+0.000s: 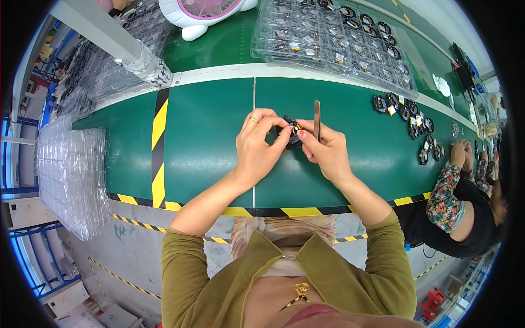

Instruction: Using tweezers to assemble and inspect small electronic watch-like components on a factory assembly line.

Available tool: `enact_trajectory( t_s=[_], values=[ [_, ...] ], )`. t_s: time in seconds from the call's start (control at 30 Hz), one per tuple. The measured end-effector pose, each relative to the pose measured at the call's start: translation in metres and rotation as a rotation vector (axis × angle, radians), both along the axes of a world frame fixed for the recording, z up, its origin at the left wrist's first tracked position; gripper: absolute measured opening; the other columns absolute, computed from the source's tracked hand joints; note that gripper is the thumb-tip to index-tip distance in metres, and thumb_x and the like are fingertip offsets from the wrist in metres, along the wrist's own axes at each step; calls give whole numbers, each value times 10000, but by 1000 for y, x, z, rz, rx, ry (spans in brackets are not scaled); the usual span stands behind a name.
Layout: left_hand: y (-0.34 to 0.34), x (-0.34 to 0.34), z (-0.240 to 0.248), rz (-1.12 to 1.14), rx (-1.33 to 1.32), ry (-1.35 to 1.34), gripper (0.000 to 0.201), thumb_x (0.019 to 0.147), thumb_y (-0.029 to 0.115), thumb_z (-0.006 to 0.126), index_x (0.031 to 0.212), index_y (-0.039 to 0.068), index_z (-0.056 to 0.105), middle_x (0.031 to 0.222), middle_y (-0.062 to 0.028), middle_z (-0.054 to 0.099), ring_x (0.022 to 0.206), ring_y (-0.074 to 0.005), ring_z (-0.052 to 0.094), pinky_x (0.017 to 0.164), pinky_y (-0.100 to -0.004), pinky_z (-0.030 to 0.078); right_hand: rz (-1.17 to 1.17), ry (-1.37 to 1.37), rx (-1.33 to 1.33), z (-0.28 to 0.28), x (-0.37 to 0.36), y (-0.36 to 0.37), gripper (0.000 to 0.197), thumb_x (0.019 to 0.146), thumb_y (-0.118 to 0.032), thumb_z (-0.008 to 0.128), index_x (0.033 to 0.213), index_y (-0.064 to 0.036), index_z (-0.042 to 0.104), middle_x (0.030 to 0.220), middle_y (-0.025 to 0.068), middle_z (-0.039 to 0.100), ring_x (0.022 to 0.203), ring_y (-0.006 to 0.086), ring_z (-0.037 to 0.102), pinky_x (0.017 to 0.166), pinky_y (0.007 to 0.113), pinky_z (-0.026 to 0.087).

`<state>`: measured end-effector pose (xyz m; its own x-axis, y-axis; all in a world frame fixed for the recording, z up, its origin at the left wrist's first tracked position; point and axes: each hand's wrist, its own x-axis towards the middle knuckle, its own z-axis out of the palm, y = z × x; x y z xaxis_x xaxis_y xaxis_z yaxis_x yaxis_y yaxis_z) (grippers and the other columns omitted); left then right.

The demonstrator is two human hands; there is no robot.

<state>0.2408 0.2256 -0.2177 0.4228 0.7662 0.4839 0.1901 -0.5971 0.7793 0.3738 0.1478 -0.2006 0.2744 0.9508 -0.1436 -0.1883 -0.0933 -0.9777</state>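
Note:
Over the green bench, my left hand (256, 143) is closed, its thumb and fingertips pinching a small round black part (293, 141) with bits of yellow on it. My right hand (330, 152) meets it from the other side, thumb and forefinger pressed to the same part. A pair of metal tweezers (317, 116) stands upright in the right hand, pointing away from me. The fingertips cover much of the black part, so its details are hidden.
Several similar black parts (414, 119) lie loose at the right. Beyond the white rail, a clear compartment tray (333, 46) holds more, beside a pink-and-white fan (205, 10). Clear empty trays (74, 177) are stacked at the left. A co-worker (465, 210) sits at the right.

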Motion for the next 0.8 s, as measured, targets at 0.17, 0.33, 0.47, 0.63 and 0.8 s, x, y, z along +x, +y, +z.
enact_trajectory(
  t_s=[0.17,0.33,0.47,0.63,0.8],
  values=[
    [0,1,0,2,-53,-35,108,697,15,654,781,30,588,803,-44,519,685,-114,477,583,-226,401,-8,-86,39,-3,-2,0,221,830,-57,549,1038,7,587,729,6,517,501,34,439,415,186,323],
    [0,1,0,-9,-98,-58,96,702,12,653,762,25,581,746,-25,515,665,-106,467,578,-217,391,-6,-60,50,-4,-2,0,221,830,-51,546,1040,3,588,731,12,524,502,39,444,418,191,328],
    [0,2,-1,-4,-86,-70,97,700,3,655,764,21,583,724,-21,518,657,-102,466,573,-215,388,-5,-36,41,-5,-1,-1,222,829,-53,548,1041,1,589,730,11,524,501,40,444,416,191,326],
    [-1,2,-2,13,-35,-62,99,682,-12,655,752,20,592,697,-23,524,641,-109,465,562,-221,387,-13,-66,34,-5,-2,-1,223,831,-60,548,1042,-2,590,679,0,512,488,36,432,405,189,314],
    [1,1,-3,16,15,-70,103,659,-28,651,734,21,601,663,-25,521,622,-115,461,552,-231,386,5,38,-5,-4,0,0,219,836,-68,545,1044,-17,594,583,-27,478,470,31,415,397,187,301]
  ],
)
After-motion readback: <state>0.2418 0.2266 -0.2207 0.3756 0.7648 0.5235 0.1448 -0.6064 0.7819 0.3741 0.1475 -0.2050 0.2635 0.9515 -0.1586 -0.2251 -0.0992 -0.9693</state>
